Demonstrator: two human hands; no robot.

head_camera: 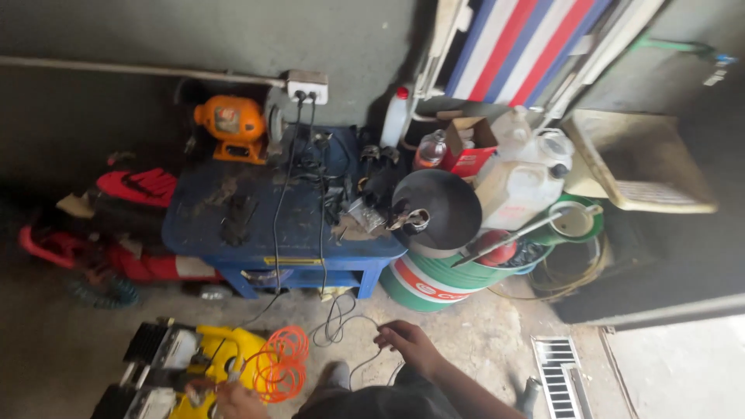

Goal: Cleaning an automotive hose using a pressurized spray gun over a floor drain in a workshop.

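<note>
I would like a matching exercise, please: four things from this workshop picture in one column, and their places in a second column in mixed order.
1. orange bench grinder
2. coiled orange hose
3. green drum
4. thin cable

a. pinched by the right hand
b. back of the blue table
c. right of that table
d. beside the yellow machine, near the left hand

Pairs: 1-b, 2-d, 3-c, 4-a

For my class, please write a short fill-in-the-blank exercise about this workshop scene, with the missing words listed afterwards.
1. The right hand pinches a thin grey ____.
2. The coiled hose beside the left hand is coloured ____.
3. The orange bench grinder stands on a ____ workbench.
4. The dark funnel sits on top of a green ____.

Missing words: cable; orange; blue; drum
</note>
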